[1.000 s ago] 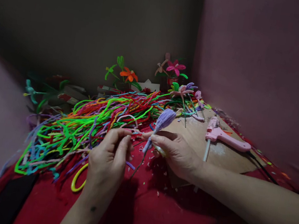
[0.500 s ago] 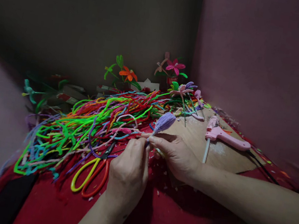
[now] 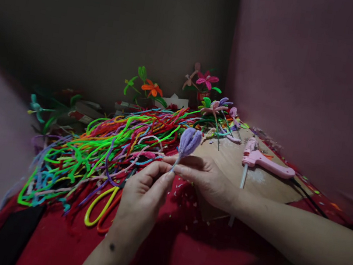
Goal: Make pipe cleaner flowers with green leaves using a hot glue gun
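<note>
A purple pipe-cleaner flower stands upright between my hands, its looped petals bunched into a bud on a thin stem. My left hand pinches the lower stem between thumb and fingertips. Just above that, the fingers of my right hand close on the same stem from the right. The stem's lower end is hidden by my fingers. Close to my left hand lie scissors with one yellow and one red handle, partly covered by that hand.
A heap of colourful pipe cleaners spreads on the left over a red cloth. On the right, a pink glue gun with its cord rests on a brown board. Finished pipe-cleaner flowers stand at the back.
My left hand has rolled over so its thumb now shows, covering more of the scissors. The purple flower has turned more upright and shifted slightly left, showing separate petal loops.
</note>
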Demonstrator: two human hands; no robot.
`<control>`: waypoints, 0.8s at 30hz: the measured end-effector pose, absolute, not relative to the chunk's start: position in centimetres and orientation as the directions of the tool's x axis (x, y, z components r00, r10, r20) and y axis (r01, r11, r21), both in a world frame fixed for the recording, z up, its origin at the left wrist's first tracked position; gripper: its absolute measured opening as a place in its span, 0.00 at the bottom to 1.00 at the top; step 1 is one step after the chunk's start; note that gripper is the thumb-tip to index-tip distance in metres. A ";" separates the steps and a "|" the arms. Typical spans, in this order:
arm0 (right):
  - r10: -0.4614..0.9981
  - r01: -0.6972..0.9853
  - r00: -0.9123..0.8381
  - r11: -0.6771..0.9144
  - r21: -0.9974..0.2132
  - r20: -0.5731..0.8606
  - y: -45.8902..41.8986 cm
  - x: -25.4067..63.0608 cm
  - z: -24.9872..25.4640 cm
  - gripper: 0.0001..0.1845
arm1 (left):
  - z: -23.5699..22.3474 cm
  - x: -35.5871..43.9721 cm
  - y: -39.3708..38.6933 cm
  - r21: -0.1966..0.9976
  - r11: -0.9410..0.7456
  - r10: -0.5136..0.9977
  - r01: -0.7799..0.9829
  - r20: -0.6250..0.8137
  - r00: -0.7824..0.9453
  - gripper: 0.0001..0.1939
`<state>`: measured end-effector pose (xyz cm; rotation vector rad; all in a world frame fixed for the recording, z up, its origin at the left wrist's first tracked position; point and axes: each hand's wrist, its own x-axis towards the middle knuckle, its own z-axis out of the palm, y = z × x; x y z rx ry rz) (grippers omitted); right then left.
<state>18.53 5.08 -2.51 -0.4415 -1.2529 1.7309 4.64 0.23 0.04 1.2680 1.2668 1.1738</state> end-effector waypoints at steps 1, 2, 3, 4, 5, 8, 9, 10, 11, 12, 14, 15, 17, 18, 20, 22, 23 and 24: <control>0.829 -0.475 -0.518 -0.071 -0.877 0.213 5.2 18.5 -2.6 0.11 | 0.2 4.6 0.3 0.998 0.056 0.998 -0.002 -0.056 0.019 0.07; 0.824 -0.489 -0.525 -0.088 -0.868 0.213 5.3 18.4 -2.6 0.11 | 0.3 4.6 0.3 0.992 0.102 0.994 -0.077 -0.099 0.044 0.07; 0.817 -0.506 -0.536 -0.108 -0.856 0.215 5.3 18.4 -2.7 0.11 | 0.4 4.5 0.4 0.980 0.139 0.989 -0.139 -0.130 0.073 0.07; 0.806 -0.524 -0.551 -0.132 -0.841 0.217 5.4 18.3 -2.8 0.11 | 0.5 4.4 0.5 0.968 0.165 0.983 -0.189 -0.146 0.109 0.07; 0.793 -0.539 -0.569 -0.158 -0.827 0.219 5.4 18.2 -2.9 0.11 | 0.6 4.4 0.5 0.956 0.187 0.976 -0.227 -0.155 0.150 0.07; 0.761 -0.546 -0.620 -0.245 -0.801 0.190 5.4 18.1 -3.2 0.14 | 0.5 4.1 0.7 0.921 0.240 0.952 -0.306 -0.162 0.260 0.05; 0.757 -0.543 -0.629 -0.266 -0.797 0.176 5.4 18.1 -3.3 0.15 | 0.5 4.0 0.7 0.911 0.254 0.945 -0.326 -0.162 0.283 0.04; 0.754 -0.541 -0.635 -0.282 -0.792 0.166 5.4 18.1 -3.4 0.15 | 0.4 4.0 0.8 0.901 0.264 0.941 -0.344 -0.163 0.297 0.04; 0.751 -0.540 -0.640 -0.293 -0.789 0.159 5.5 18.2 -3.4 0.15 | 0.3 4.0 0.8 0.893 0.274 0.938 -0.356 -0.166 0.305 0.05; 0.750 -0.539 -0.643 -0.298 -0.788 0.157 5.5 18.2 -3.5 0.14 | 0.3 3.9 0.9 0.887 0.282 0.935 -0.365 -0.168 0.312 0.07; 0.757 -0.543 -0.634 -0.289 -0.789 0.159 5.6 18.2 -3.5 0.12 | 0.2 3.9 1.0 0.882 0.292 0.931 -0.370 -0.174 0.320 0.10; 0.765 -0.545 -0.624 -0.282 -0.790 0.157 5.7 18.2 -3.4 0.11 | 0.2 3.9 1.0 0.883 0.292 0.931 -0.368 -0.174 0.321 0.10; 0.784 -0.554 -0.600 -0.262 -0.790 0.160 5.7 18.2 -3.3 0.09 | 0.1 3.8 1.1 0.887 0.292 0.929 -0.358 -0.175 0.325 0.09; 0.791 -0.561 -0.590 -0.254 -0.788 0.164 5.6 18.1 -3.3 0.08 | 0.1 3.8 1.2 0.889 0.293 0.929 -0.351 -0.178 0.325 0.09; 0.804 -0.568 -0.571 -0.240 -0.787 0.167 5.5 18.1 -3.2 0.08 | 0.1 3.9 1.2 0.898 0.290 0.932 -0.332 -0.187 0.311 0.08; 0.818 -0.568 -0.551 -0.224 -0.792 0.164 5.4 18.1 -3.2 0.09 | 0.2 4.1 1.1 0.916 0.269 0.944 -0.299 -0.189 0.272 0.10; 0.824 -0.565 -0.543 -0.218 -0.796 0.159 5.3 18.1 -3.1 0.09 | 0.1 4.2 1.0 0.933 0.237 0.955 -0.271 -0.173 0.239 0.11; 0.831 -0.562 -0.535 -0.215 -0.799 0.153 5.2 18.1 -3.1 0.09 | 0.1 4.4 0.9 0.957 0.186 0.970 -0.224 -0.142 0.198 0.11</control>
